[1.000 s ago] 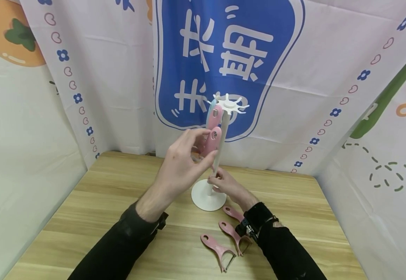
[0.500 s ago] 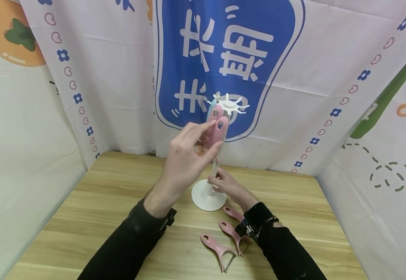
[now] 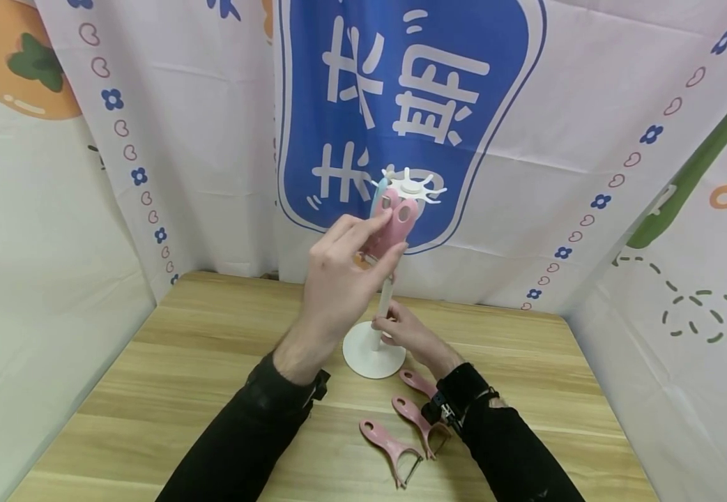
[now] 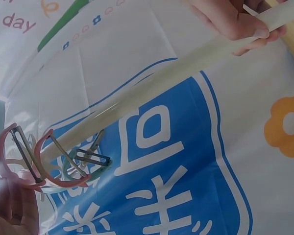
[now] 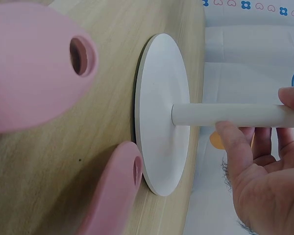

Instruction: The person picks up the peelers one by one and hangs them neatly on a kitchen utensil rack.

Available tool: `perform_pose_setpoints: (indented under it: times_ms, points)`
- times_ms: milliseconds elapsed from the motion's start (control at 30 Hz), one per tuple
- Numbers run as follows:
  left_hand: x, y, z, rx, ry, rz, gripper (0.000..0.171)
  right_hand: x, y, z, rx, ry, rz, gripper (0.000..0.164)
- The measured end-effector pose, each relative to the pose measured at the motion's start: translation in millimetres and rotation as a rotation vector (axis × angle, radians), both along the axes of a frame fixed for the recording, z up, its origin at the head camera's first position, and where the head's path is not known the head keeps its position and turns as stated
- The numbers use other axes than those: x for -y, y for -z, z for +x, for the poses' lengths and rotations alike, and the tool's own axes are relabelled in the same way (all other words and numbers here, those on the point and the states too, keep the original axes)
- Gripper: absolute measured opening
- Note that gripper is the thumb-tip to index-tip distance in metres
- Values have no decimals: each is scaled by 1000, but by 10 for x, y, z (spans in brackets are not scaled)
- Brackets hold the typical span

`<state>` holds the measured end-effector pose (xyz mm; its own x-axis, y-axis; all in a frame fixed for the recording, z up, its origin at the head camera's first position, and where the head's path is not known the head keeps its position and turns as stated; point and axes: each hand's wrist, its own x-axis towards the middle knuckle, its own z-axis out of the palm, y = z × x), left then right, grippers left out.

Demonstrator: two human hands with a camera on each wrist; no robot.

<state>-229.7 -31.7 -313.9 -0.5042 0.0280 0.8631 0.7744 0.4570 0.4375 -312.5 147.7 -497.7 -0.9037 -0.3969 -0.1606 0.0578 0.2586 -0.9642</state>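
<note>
My left hand (image 3: 341, 275) pinches a pink Y-shaped peeler (image 3: 401, 224) upright by its handle. The handle's holed end is right below the hooks of a white rack (image 3: 411, 187). Another pink peeler (image 3: 385, 199) and a light blue peeler (image 3: 378, 194) hang beside it. In the left wrist view the held peeler's blade (image 4: 27, 154) is next to the blades of the hanging pink peeler (image 4: 68, 183) and the bluish one (image 4: 99, 161). My right hand (image 3: 415, 336) grips the rack's white pole (image 5: 206, 114) low down, above the round base (image 5: 161, 147).
Three pink peelers lie on the wooden table: a front one (image 3: 383, 439), a middle one (image 3: 412, 413) and a back one (image 3: 416, 381), partly under my right wrist. A printed white curtain (image 3: 212, 174) stands behind the table (image 3: 200, 362).
My left hand has moved up and to the right, bringing the held peeler's handle from below the hanging peelers up to the hooks. My right hand has stayed on the pole.
</note>
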Motion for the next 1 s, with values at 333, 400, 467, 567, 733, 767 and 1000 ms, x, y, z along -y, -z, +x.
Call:
perform_pose_setpoints:
  times_ms: [333, 400, 467, 567, 733, 767, 1000]
  points:
    - [-68, -9, -56, 17, -35, 0, 48, 4, -3, 7, -2, 6, -1, 25]
    - [-78, -13, -63, 24, -38, -3, 47, 4, -3, 9, 1, 5, -4, 25]
    - [-87, -17, -66, 34, -40, -2, 45, 4, -1, 8, -2, 3, -7, 26]
    - [-97, -21, -71, 46, -41, -3, 43, 2, 8, 1, -9, 1, -11, 25]
    - [-112, -16, -87, 55, -47, -11, 43, -6, 16, -7, -14, -2, -9, 23]
    - [-114, -15, -90, 56, -48, -13, 43, -7, 16, -7, -13, -2, -10, 23]
    - [-121, 7, -99, 56, -62, -24, 44, -11, 7, -1, -2, -8, -16, 28]
